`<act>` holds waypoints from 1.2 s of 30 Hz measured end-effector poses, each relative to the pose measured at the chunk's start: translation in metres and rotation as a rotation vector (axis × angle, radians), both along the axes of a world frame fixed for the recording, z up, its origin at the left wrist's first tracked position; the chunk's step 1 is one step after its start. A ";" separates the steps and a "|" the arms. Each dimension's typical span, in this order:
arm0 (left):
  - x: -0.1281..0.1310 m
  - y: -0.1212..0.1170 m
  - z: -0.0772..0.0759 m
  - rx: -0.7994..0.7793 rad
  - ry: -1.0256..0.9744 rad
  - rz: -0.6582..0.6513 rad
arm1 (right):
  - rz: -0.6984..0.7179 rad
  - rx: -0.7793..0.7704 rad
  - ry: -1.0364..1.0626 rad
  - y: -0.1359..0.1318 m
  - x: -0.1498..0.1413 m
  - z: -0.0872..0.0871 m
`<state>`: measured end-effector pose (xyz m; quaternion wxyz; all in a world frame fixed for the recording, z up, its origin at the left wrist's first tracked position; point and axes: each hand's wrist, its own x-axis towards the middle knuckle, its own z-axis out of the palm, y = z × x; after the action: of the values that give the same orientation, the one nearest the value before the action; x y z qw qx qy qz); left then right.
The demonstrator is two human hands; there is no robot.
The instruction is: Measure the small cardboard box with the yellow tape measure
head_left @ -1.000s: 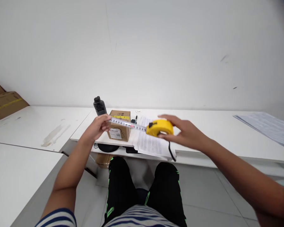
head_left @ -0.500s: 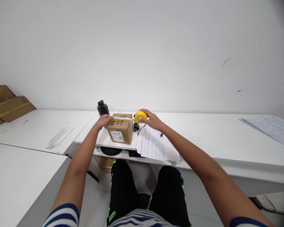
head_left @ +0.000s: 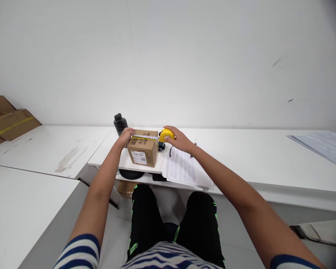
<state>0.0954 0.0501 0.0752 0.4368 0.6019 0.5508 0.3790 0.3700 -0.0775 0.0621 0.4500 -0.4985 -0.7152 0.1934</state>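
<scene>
A small cardboard box (head_left: 143, 154) with a white label stands on the white table (head_left: 240, 157) in front of me. A yellow tape measure (head_left: 166, 135) is held by my right hand (head_left: 178, 139) at the box's right top edge. Its blade (head_left: 144, 138) runs left across the box top. My left hand (head_left: 126, 136) pinches the blade's end at the box's left top edge. Both hands are closed on the tape.
A black bottle (head_left: 120, 124) stands behind the box on the left. Printed sheets (head_left: 183, 171) lie right of the box, overhanging the table edge. More papers (head_left: 322, 144) lie far right. Cardboard boxes (head_left: 8, 121) are stacked far left. My legs are under the table.
Both hands have moved forward and down from mid-air. The tape now lies stretched across the box top, and the pulled-out blade is shorter.
</scene>
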 end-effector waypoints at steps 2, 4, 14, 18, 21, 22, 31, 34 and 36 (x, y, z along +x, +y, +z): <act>0.005 0.001 -0.003 0.033 0.018 -0.027 | -0.026 -0.002 0.013 0.002 -0.001 -0.002; 0.005 0.002 -0.006 0.076 0.116 -0.086 | -0.036 -0.011 0.022 0.003 -0.002 -0.002; -0.005 0.012 -0.005 0.055 0.428 -0.247 | -0.029 0.113 -0.173 -0.004 0.000 -0.002; -0.006 0.020 -0.001 -0.030 0.480 -0.300 | -0.036 0.127 -0.179 -0.005 0.002 -0.002; -0.005 0.020 0.000 -0.025 0.529 -0.337 | -0.053 0.121 -0.152 -0.009 0.000 0.000; -0.004 0.020 0.000 -0.018 0.538 -0.344 | -0.060 0.119 -0.141 -0.010 -0.001 0.001; 0.000 0.016 0.000 -0.003 0.495 -0.298 | -0.059 0.105 -0.158 -0.015 -0.004 -0.004; 0.001 0.011 0.002 0.002 0.477 -0.292 | -0.047 0.097 -0.191 -0.014 -0.001 -0.008; 0.003 0.007 0.004 0.001 0.451 -0.288 | -0.043 0.097 -0.177 -0.012 0.000 -0.011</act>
<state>0.0981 0.0572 0.0789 0.3521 0.7436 0.5426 0.1696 0.3703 -0.0897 0.0515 0.4128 -0.5063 -0.7500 0.1039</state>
